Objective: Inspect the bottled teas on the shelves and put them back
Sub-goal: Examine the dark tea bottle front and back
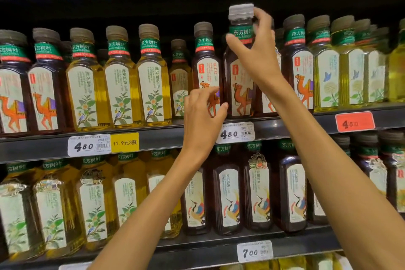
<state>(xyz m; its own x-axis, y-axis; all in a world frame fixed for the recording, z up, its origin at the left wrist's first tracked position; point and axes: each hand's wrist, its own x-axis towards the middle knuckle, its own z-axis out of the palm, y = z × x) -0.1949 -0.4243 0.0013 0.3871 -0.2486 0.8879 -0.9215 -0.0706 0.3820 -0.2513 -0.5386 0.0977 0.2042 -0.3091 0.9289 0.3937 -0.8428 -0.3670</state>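
Observation:
A dark tea bottle (238, 85) with a camel label and grey cap stands at the front of the middle shelf (164, 138), raised slightly above its neighbours. My right hand (256, 50) grips its neck, thumb on the green band and fingers curled behind. My left hand (203, 112) curls round the lower body of the neighbouring dark camel bottle (206, 55), thumb tip near the held bottle's base. Whether the held bottle's base touches the shelf is hidden.
Rows of yellow tea bottles (118, 76) and more dark camel bottles (43, 85) fill the middle shelf. The lower shelf holds dark crane-label bottles (228, 195) and yellow ones. Price tags (236, 132) line the shelf edges; the shelf above hangs close over the caps.

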